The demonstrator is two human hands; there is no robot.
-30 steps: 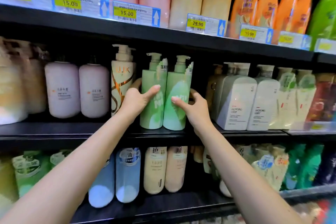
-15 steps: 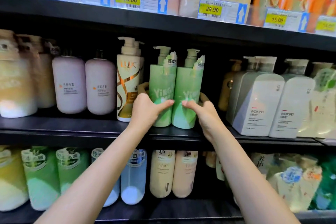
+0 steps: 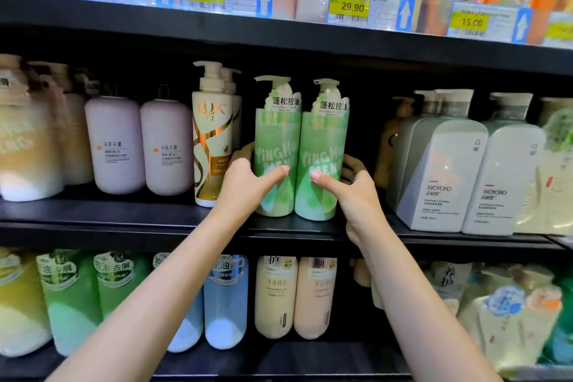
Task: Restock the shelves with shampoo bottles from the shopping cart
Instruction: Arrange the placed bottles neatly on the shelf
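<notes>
Two green pump bottles stand upright side by side on the middle shelf (image 3: 124, 214), touching each other. My left hand (image 3: 248, 186) wraps the left green bottle (image 3: 276, 136), thumb across its front and fingers behind. My right hand (image 3: 353, 192) grips the right green bottle (image 3: 322, 139) the same way from the right side. Both bottle bases rest on the shelf board near its front edge. The shopping cart is out of view.
A white and gold Lux bottle (image 3: 212, 133) stands close on the left, then two lilac bottles (image 3: 139, 146). Grey-white Woyoro bottles (image 3: 440, 161) stand to the right across a dark gap. Price tags (image 3: 369, 8) line the upper shelf edge; more bottles fill the bottom shelf.
Both hands slid lower on the green bottles and kept hold. The bottles now stand straight with labels facing forward. The view has moved closer and shifted slightly right.
</notes>
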